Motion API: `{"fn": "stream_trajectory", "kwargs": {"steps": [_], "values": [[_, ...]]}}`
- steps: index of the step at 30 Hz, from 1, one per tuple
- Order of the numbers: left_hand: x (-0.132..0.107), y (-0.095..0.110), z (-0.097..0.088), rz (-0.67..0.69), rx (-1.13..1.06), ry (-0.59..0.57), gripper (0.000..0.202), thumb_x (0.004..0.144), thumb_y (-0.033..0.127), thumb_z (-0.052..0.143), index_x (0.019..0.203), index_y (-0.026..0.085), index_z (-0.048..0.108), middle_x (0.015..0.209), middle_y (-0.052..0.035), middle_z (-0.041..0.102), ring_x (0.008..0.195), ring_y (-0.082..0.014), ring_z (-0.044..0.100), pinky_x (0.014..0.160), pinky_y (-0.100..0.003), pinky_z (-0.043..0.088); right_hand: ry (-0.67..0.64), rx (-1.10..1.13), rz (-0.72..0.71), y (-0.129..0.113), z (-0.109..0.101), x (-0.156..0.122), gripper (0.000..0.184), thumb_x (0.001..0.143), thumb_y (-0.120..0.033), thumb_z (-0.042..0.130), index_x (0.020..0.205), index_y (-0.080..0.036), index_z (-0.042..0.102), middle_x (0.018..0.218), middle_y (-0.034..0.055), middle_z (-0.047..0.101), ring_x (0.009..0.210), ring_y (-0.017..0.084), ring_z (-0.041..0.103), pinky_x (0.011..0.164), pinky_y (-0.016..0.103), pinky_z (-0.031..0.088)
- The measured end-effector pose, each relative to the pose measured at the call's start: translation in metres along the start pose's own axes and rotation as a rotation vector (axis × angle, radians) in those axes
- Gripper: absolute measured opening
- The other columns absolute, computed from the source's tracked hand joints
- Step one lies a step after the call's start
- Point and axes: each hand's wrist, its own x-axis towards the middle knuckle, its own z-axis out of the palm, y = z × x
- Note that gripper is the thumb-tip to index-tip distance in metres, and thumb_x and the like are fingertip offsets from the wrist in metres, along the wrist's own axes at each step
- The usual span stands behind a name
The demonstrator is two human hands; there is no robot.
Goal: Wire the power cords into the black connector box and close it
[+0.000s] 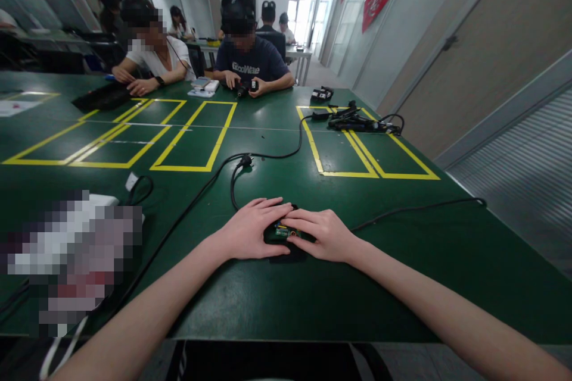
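Note:
Between my hands, close to the near edge of the table, sits a small green circuit board (286,231) with several components on it, partly covered by my fingers. Dark material shows around and under the board; its shape is hidden. My left hand (252,229) curls round the left side, thumb low and fingers along the top. From the right, my right hand (326,235) has its thumb and fingers closed on the board's right part. A black cable with a plug (245,161) comes down behind my left hand, and another black cable (402,210) runs off to the right.
The green table (250,303) bears yellow tape outlines. Black gear with cables (357,122) lies at the far right. Blurred items (89,256) are on the left, beside a long black cord (179,223). Across the table, two people work, one holding a dark tool (243,88).

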Motion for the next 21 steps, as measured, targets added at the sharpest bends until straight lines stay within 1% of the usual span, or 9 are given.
{"fn": "stream_trajectory", "kwargs": {"steps": [4, 8, 10, 12, 15, 17, 19, 21], "values": [[0.001, -0.002, 0.001, 0.017, -0.016, 0.023, 0.073, 0.084, 0.049, 0.081, 0.148, 0.026, 0.055, 0.160, -0.0110, 0.051, 0.151, -0.0326, 0.044, 0.123, -0.053, 0.037, -0.017, -0.011, -0.031, -0.002, -0.001, 0.004, 0.024, 0.106, -0.028, 0.052, 0.116, -0.016, 0.070, 0.118, 0.0128, 0.077, 0.100, 0.021, 0.076, 0.076, 0.030, 0.062], [0.000, -0.005, 0.003, 0.026, -0.011, 0.063, 0.061, 0.087, 0.045, 0.079, 0.140, 0.022, 0.062, 0.158, -0.0128, 0.054, 0.149, -0.0310, 0.047, 0.122, -0.051, 0.039, -0.062, -0.065, -0.063, -0.002, -0.004, 0.006, 0.027, 0.104, -0.032, 0.055, 0.116, -0.014, 0.071, 0.120, 0.0147, 0.076, 0.097, 0.025, 0.072, 0.079, 0.038, 0.060], [0.000, -0.007, 0.002, 0.023, 0.003, 0.096, 0.055, 0.087, 0.044, 0.079, 0.135, 0.020, 0.065, 0.155, -0.0144, 0.056, 0.146, -0.0316, 0.051, 0.121, -0.051, 0.041, -0.093, -0.058, -0.048, -0.001, -0.005, 0.006, 0.029, 0.102, -0.036, 0.059, 0.117, -0.014, 0.071, 0.121, 0.0156, 0.075, 0.096, 0.026, 0.070, 0.081, 0.042, 0.059], [-0.001, -0.009, 0.000, 0.024, 0.016, 0.140, 0.047, 0.086, 0.044, 0.079, 0.126, 0.020, 0.071, 0.151, -0.0150, 0.060, 0.141, -0.0328, 0.055, 0.119, -0.052, 0.043, -0.113, -0.032, -0.007, 0.000, -0.006, 0.006, 0.034, 0.098, -0.040, 0.063, 0.120, -0.016, 0.071, 0.122, 0.0158, 0.074, 0.099, 0.027, 0.069, 0.084, 0.044, 0.058], [-0.003, -0.011, -0.004, 0.034, 0.012, 0.190, 0.028, 0.088, 0.041, 0.077, 0.107, 0.021, 0.077, 0.138, -0.0127, 0.067, 0.129, -0.0314, 0.062, 0.112, -0.049, 0.051, -0.121, -0.004, 0.074, 0.003, -0.007, 0.005, 0.040, 0.093, -0.039, 0.069, 0.126, -0.016, 0.069, 0.120, 0.0151, 0.073, 0.101, 0.028, 0.069, 0.087, 0.044, 0.058], [-0.004, -0.011, -0.006, 0.019, 0.005, 0.210, 0.018, 0.091, 0.037, 0.073, 0.099, 0.021, 0.076, 0.127, -0.0107, 0.069, 0.119, -0.0286, 0.065, 0.104, -0.045, 0.056, -0.125, 0.011, 0.133, 0.004, -0.007, 0.004, 0.040, 0.092, -0.035, 0.070, 0.128, -0.016, 0.068, 0.117, 0.0144, 0.074, 0.099, 0.027, 0.070, 0.085, 0.042, 0.059], [-0.005, -0.009, -0.007, -0.025, 0.001, 0.216, 0.015, 0.092, 0.034, 0.069, 0.098, 0.021, 0.076, 0.118, -0.0086, 0.067, 0.108, -0.0250, 0.067, 0.094, -0.039, 0.059, -0.132, 0.018, 0.176, 0.005, -0.006, 0.003, 0.037, 0.091, -0.031, 0.070, 0.124, -0.016, 0.069, 0.112, 0.0133, 0.074, 0.095, 0.026, 0.070, 0.083, 0.040, 0.060], [-0.005, -0.008, -0.008, -0.080, -0.005, 0.195, 0.016, 0.093, 0.033, 0.067, 0.101, 0.021, 0.075, 0.114, -0.0063, 0.064, 0.094, -0.0199, 0.068, 0.084, -0.033, 0.060, -0.137, 0.014, 0.187, 0.004, -0.006, 0.003, 0.031, 0.090, -0.029, 0.071, 0.119, -0.017, 0.072, 0.107, 0.0124, 0.075, 0.092, 0.025, 0.071, 0.080, 0.039, 0.060]]}}
